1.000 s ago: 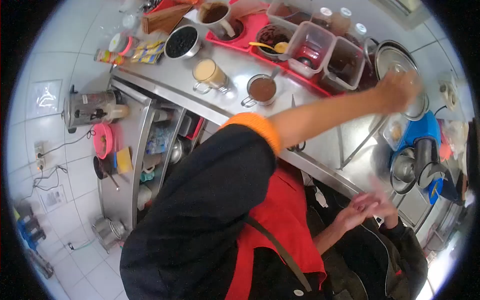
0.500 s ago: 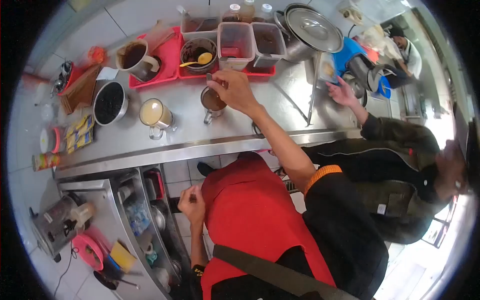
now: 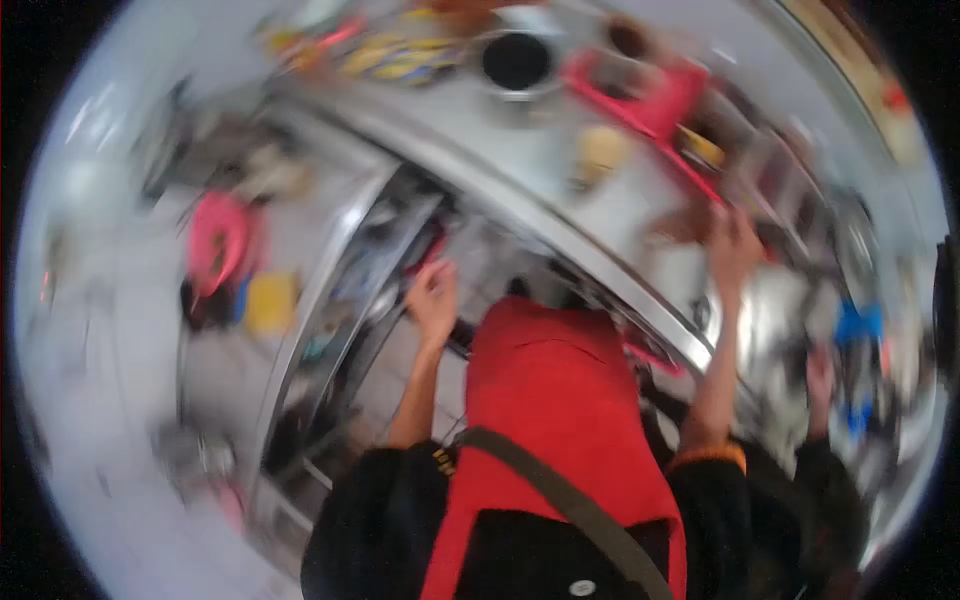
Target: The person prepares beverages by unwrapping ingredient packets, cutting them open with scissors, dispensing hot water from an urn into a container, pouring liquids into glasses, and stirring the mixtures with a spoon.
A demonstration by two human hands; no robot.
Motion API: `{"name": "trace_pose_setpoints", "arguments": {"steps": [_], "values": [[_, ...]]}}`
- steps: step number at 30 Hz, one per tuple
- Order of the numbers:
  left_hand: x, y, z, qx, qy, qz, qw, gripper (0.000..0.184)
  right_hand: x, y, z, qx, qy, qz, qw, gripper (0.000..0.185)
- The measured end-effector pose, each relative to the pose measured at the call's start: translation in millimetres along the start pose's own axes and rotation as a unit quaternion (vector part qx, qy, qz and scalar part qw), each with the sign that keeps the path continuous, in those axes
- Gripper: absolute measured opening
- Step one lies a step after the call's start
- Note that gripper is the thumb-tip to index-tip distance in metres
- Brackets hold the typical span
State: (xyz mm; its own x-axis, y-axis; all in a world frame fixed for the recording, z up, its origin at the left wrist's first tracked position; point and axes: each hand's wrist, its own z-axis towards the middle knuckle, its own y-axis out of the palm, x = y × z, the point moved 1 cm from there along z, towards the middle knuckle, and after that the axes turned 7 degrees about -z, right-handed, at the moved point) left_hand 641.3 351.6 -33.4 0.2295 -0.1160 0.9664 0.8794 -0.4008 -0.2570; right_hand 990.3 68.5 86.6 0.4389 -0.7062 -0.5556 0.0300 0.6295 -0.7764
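Note:
Motion blur smears the whole head view. My right hand [image 3: 735,245] is over the steel counter, beside a blurred mug of brown drink [image 3: 680,225], with its fingers drawn together; what they grip is too smeared to name. Off the counter's front edge, my left hand [image 3: 433,298] hangs in the air with bent fingers, near the open shelves, and I cannot tell how closed it is. A glass mug of pale drink [image 3: 600,152] stands on the counter to the left of my right hand.
A bowl of something black [image 3: 516,62] and yellow packets [image 3: 400,58] are at the back. Red trays [image 3: 640,105] hold containers. Left of the shelves are a pink basket [image 3: 220,240] and a yellow item [image 3: 271,304]. Another person's hand [image 3: 820,375] is at the right.
The view has swung, shifting the counter up and right. Half a second ago my right hand pinched a spoon handle above the brown drink. The other person's hand now appears farther right and lower.

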Motion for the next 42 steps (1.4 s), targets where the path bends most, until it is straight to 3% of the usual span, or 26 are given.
{"name": "trace_pose_setpoints", "arguments": {"steps": [1, 2, 3, 5, 7, 9, 11, 13, 15, 16, 17, 18, 19, 20, 21, 22, 23, 26, 29, 32, 34, 37, 42], "values": [[8, -14, 16, 0.035, 0.030, 0.098, 0.994, 0.021, 7, 7, 2, 0.019, -0.064, 0.018, 0.998, 0.025], [27, -22, 28, 0.103, 0.011, 0.040, 0.994, 0.023, 1, 2, 2, -0.004, -0.104, 0.006, 0.995, 0.026], [42, -29, 41, 0.157, -0.001, -0.027, 0.987, 0.025, 5, 0, 3, -0.016, -0.111, 0.028, 0.993, 0.027], [29, -55, 76, 0.278, 0.054, 0.081, 0.956, 0.032, 24, -2, 9, -0.027, -0.096, 0.056, 0.993, 0.027], [18, -83, 103, 0.359, 0.022, 0.046, 0.932, 0.040, 12, -5, 2, -0.017, -0.092, 0.036, 0.995, 0.026], [10, -98, 134, 0.388, 0.016, 0.047, 0.920, 0.043, 14, -5, 5, 0.000, -0.082, 0.012, 0.997, 0.026], [0, -118, 173, 0.412, 0.013, 0.048, 0.910, 0.046, 23, 3, 2, -0.055, -0.081, 0.070, 0.993, 0.027], [-17, -140, 224, 0.359, -0.079, 0.087, 0.926, 0.049, 20, 5, 2, -0.042, -0.076, 0.098, 0.991, 0.028], [-73, -168, 293, 0.323, -0.092, -0.051, 0.940, 0.049, 41, 3, 5, -0.029, -0.051, 0.156, 0.986, 0.029], [-62, -189, 296, 0.074, 0.028, 0.198, 0.977, 0.045, 35, -4, 5, -0.021, -0.051, 0.081, 0.995, 0.029], [-154, -221, 353, 0.033, 0.224, 0.183, 0.957, 0.044, 28, -4, 4, -0.010, -0.016, 0.062, 0.998, 0.027], [-161, -235, 380, -0.128, 0.064, -0.177, 0.974, 0.038, 12, -5, -2, 0.020, -0.012, 0.015, 1.000, 0.025], [-166, -248, 404, -0.149, -0.159, -0.492, 0.843, 0.033, 18, -6, -3, 0.000, -0.022, -0.031, 0.999, 0.021], [-147, -244, 409, -0.067, -0.185, -0.437, 0.878, 0.025, 14, -4, -3, 0.033, -0.084, 0.027, 0.996, 0.018], [-114, -228, 391, -0.015, -0.196, -0.468, 0.862, 0.022, 18, -7, -3, 0.000, -0.064, 0.016, 0.998, 0.018], [-140, -248, 418, 0.023, -0.246, -0.472, 0.846, 0.023, 13, -12, -3, 0.001, -0.045, 0.047, 0.998, 0.018], [-80, -213, 383, 0.185, -0.252, -0.403, 0.860, 0.028, 9, -14, -2, 0.000, -0.030, 0.085, 0.996, 0.019], [-124, -233, 413, 0.087, -0.223, -0.419, 0.876, 0.031, 7, -9, 0, 0.059, 0.008, 0.043, 0.997, 0.017], [-122, -243, 401, 0.142, -0.258, -0.369, 0.881, 0.032, 3, -11, -10, -0.020, -0.018, 0.038, 0.999, 0.019], [-89, -220, 348, 0.185, -0.192, -0.355, 0.896, 0.028, 7, -7, -5, 0.027, -0.015, 0.076, 0.997, 0.018], [-81, -213, 323, 0.105, -0.053, -0.313, 0.942, 0.026, 10, -2, -1, 0.049, -0.015, 0.075, 0.996, 0.018], [2, -166, 254, 0.115, -0.054, -0.252, 0.959, 0.027, -7, -10, -3, -0.043, -0.021, 0.044, 0.998, 0.019], [108, -98, 147, 0.020, -0.012, -0.194, 0.981, 0.023, 12, -14, 6, 0.002, -0.031, 0.037, 0.999, 0.018]]}}
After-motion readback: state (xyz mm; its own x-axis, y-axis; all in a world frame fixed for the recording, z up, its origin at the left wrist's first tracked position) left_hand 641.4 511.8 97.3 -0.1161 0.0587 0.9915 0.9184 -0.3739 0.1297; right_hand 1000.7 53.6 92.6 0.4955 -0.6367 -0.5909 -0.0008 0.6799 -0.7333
